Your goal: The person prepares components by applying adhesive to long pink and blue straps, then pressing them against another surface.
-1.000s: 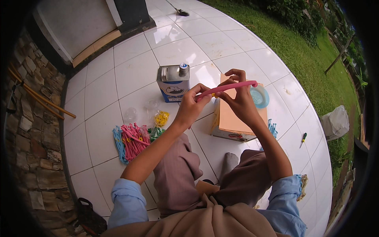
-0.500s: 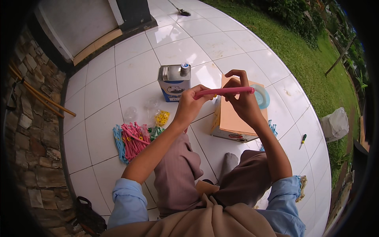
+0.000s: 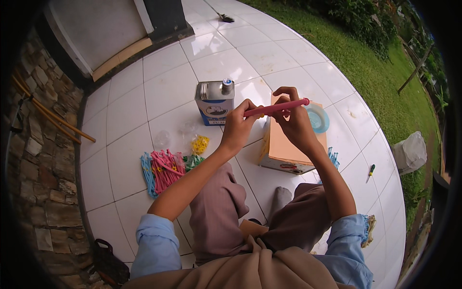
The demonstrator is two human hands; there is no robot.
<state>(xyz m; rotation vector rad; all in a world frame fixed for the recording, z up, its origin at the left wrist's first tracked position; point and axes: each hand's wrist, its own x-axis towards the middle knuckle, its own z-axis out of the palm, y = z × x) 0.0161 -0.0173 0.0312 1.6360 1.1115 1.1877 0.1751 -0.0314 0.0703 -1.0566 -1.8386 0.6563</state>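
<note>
A slim pink tube (image 3: 281,107) with a flared right end is held up above a cardboard box (image 3: 293,147). My left hand (image 3: 237,124) is closed around its left end. The fingers of my right hand (image 3: 296,125) pinch it nearer the right end, with the index finger bent up above it. A small yellow piece shows beneath the tube between the hands, partly hidden by fingers. On the box top, just beyond my right hand, lies a round pale blue plastic item (image 3: 318,118).
Left of the box stands a rectangular metal can (image 3: 214,107). Bundles of pink tubes (image 3: 166,171) and blue tubes (image 3: 148,174) lie by my left knee, beside yellow pieces (image 3: 199,144) in clear plastic. A screwdriver (image 3: 371,172) and a white sack (image 3: 409,153) are at right.
The pink tube has tilted, its right end now higher than its left. My left hand has shifted slightly right. Both hands keep hold of the tube.
</note>
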